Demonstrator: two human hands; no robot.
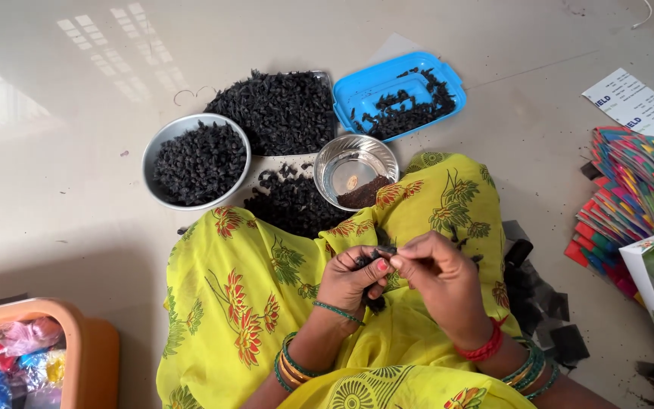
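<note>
Pale, glossy floor point(62, 189), seen from above; a window's reflection lies at upper left. A person sits on it, lap covered by a yellow cloth point(259, 280) printed with red and green flowers.

Lower centre: the left hand point(353, 276) is curled closed around a small black piece point(376, 252), and more black material shows below its fingers. The right hand point(437, 276) meets it from the right, thumb and forefinger pinched on the same piece at its upper end. The piece is largely hidden by the fingers; its long axis cannot be told with certainty. It is held above the lap, just below the frame's centre.

Upper centre, on the floor: a round steel bowl point(162, 136) filled with small black pieces; right of it a tray point(325, 76) heaped with the same; a loose black heap point(289, 201) just above the lap; a smaller shiny bowl point(387, 155) holding a little dark brown powder at its lower edge; a blue rectangular lid point(350, 95), long axis tilted up to the right, bearing scattered black pieces.

Right edge: a white printed sheet point(637, 102) at upper right; below it a fanned stack of many-coloured packets point(630, 197); a white box point(641, 273) with coloured contents at lower right. Black paper squares point(562, 318) lie beside the lap.

Lower left: an orange tub point(88, 341) containing shiny coloured wrappers point(9, 356).
</note>
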